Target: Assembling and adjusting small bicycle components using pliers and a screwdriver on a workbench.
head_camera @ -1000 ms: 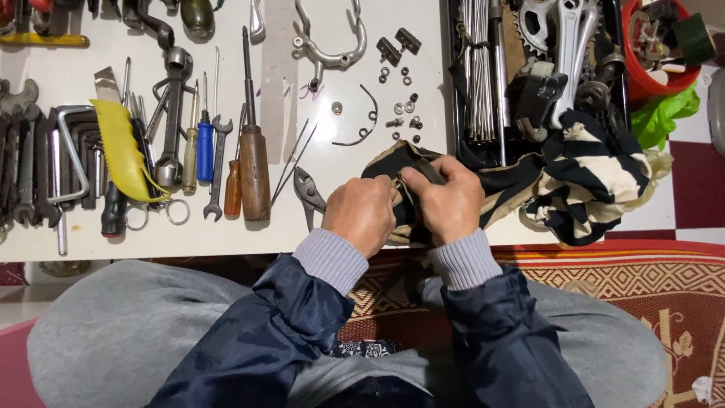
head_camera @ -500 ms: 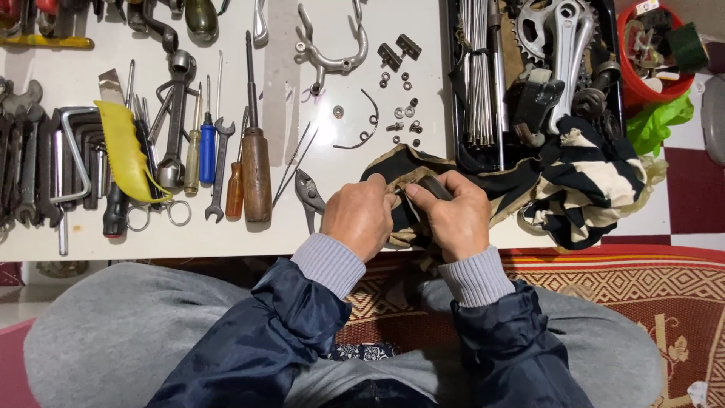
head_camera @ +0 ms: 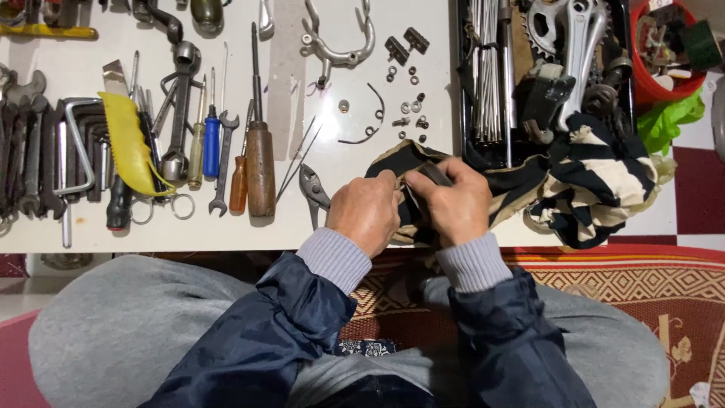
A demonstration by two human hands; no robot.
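Observation:
My left hand (head_camera: 368, 211) and my right hand (head_camera: 451, 202) are close together at the near edge of a white board (head_camera: 302, 113). Both grip a fold of black and cream striped cloth (head_camera: 589, 189) that trails away to the right. A small dark part (head_camera: 436, 175) sits under my right fingers inside the cloth; most of it is hidden. Pliers (head_camera: 312, 190) lie just left of my left hand.
Screwdrivers (head_camera: 259, 155), wrenches (head_camera: 180, 106), hex keys (head_camera: 72, 143) and a yellow pouch (head_camera: 130, 143) cover the board's left. Small nuts and washers (head_camera: 411, 113), a brake caliper (head_camera: 336, 41), spokes (head_camera: 487, 75), a crank with chainring (head_camera: 578, 41) and a red tub (head_camera: 668, 53) lie beyond.
Both hands have shifted slightly on the cloth, working the fold around the dark part. The tools on the board have not moved.

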